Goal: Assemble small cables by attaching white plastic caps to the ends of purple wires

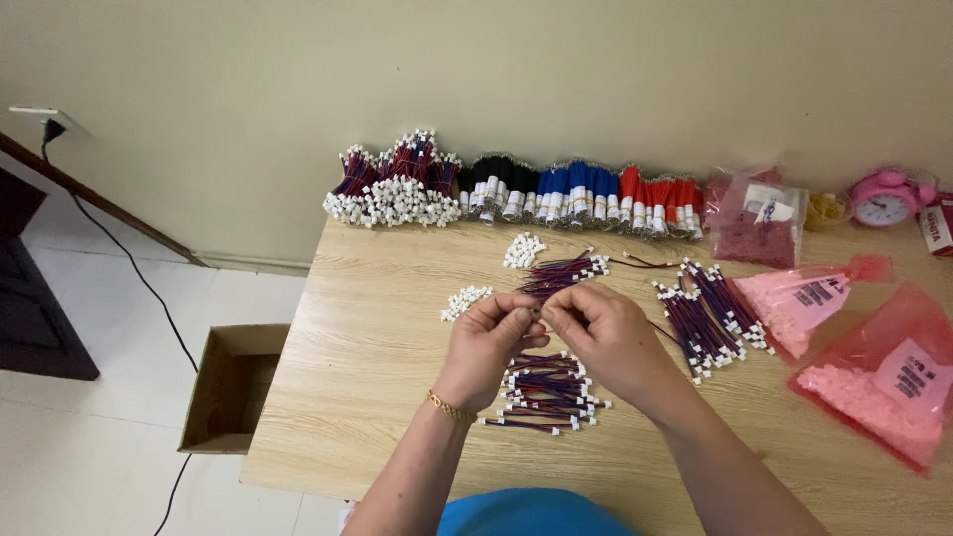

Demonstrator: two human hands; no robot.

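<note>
My left hand (pixel 488 342) and my right hand (pixel 608 333) meet over the middle of the wooden table (pixel 367 357), fingertips pinched together on a thin red-and-blue wire with a small white connector (pixel 541 314). Just under the hands lies a pile of short wires with white plugs (pixel 544 392). Beyond the fingers lies another bunch of wires (pixel 564 273). Two small heaps of loose white connectors (pixel 465 301) (pixel 523 249) sit to the left and behind. My left wrist wears a gold bracelet.
Bundled wire sets (pixel 516 194) in red, blue and black line the table's back edge. More finished wires (pixel 710 313) lie to the right, beside pink bags of parts (pixel 884 382). A pink alarm clock (pixel 884 201) stands far right. An open cardboard box (pixel 233 387) is on the floor left.
</note>
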